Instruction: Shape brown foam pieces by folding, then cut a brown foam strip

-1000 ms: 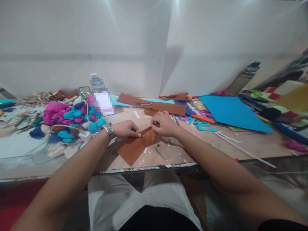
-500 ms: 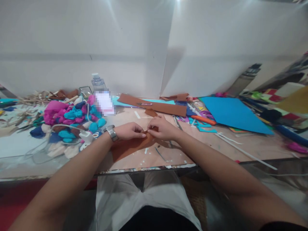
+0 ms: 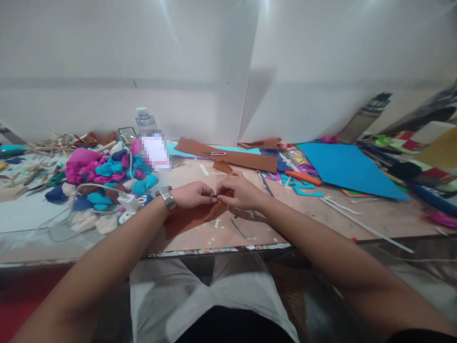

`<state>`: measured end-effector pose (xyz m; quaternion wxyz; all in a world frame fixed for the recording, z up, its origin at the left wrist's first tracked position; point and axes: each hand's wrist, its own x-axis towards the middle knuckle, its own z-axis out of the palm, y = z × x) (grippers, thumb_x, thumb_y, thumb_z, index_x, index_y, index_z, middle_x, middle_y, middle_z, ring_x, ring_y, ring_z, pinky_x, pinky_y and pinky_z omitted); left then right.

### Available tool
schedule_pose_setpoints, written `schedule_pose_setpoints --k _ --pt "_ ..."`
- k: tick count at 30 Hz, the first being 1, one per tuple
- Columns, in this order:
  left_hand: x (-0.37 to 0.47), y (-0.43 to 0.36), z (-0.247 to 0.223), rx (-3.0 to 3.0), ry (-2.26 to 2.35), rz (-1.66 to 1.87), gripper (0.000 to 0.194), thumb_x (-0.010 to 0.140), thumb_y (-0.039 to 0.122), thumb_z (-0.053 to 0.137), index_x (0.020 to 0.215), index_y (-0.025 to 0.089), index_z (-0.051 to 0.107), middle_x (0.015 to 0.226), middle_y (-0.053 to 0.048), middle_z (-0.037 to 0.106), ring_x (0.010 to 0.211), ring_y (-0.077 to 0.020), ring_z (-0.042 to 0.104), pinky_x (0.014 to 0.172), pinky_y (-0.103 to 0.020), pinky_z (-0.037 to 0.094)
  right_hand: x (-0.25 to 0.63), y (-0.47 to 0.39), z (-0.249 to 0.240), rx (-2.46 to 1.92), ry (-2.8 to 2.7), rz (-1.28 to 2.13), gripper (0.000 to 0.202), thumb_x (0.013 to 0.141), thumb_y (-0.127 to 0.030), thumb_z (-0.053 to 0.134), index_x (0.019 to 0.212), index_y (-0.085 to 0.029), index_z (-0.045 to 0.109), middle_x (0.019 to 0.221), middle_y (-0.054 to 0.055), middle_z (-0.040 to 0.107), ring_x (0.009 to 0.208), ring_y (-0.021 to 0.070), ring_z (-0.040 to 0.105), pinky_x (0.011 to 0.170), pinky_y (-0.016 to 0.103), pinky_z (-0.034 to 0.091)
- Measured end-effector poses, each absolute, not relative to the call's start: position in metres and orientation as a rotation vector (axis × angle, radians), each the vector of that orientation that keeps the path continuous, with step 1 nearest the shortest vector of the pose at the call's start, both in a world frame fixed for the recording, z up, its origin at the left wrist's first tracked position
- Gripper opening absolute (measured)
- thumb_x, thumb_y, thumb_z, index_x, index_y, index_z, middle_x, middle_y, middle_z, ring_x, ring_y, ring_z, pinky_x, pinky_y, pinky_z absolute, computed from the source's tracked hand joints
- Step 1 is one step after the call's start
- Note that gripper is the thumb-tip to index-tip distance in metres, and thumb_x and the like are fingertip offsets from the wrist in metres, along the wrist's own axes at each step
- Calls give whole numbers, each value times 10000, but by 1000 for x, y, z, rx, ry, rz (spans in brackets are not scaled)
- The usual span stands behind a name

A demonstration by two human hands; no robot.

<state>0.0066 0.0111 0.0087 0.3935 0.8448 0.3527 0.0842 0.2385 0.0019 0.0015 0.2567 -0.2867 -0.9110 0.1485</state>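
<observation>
Both hands meet over a piece of brown paper [image 3: 193,219] low above the near part of the table. My left hand [image 3: 193,194], with a metal watch [image 3: 166,198] on its wrist, pinches the paper's upper edge between thumb and fingers. Just beside it, my right hand [image 3: 241,191] is closed on the same brown paper, its fingertips almost touching the left thumb. The fingers partly hide the pinched spot. A small brown scrap [image 3: 222,166] lies right behind the right hand. Farther back, small thread snips [image 3: 216,153] rest on a long brown strip [image 3: 243,159].
To the left are crumpled coloured paper balls [image 3: 103,164], a white charger [image 3: 130,202], a phone [image 3: 157,152] and a bottle [image 3: 144,119]. At right lie a blue sheet [image 3: 352,169], an orange cutter [image 3: 303,178] and a thin white strip [image 3: 371,226]. White walls stand behind.
My fingers have shifted slightly at the brown paper's edge, the right fingertips moving a little left toward the left thumb. The paper stays in both hands.
</observation>
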Motion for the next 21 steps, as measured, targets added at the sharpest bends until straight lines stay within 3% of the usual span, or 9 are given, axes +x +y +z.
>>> schedule_pose_setpoints --k 9,15,21 --pt "7 8 11 2069 944 253 462 927 573 567 773 147 661 631 27 490 586 -107 354 575 -250 298 239 3 1 -770 -2459 351 67 893 -210 672 904 -215 738 894 9 788 834 176 658 945 403 266" --pt "8 8 14 1970 867 278 368 895 499 628 855 143 716 717 4 587 664 -123 443 654 -245 372 240 6 -3 -716 -2423 267 95 869 -183 676 919 -225 746 891 5 793 844 179 673 978 414 261" --pt "9 5 17 1870 910 297 348 888 463 619 838 128 701 661 14 534 590 -96 374 564 -227 306 240 7 -3 -687 -2409 203 99 874 -183 673 917 -225 752 835 5 776 808 172 648 982 415 256"
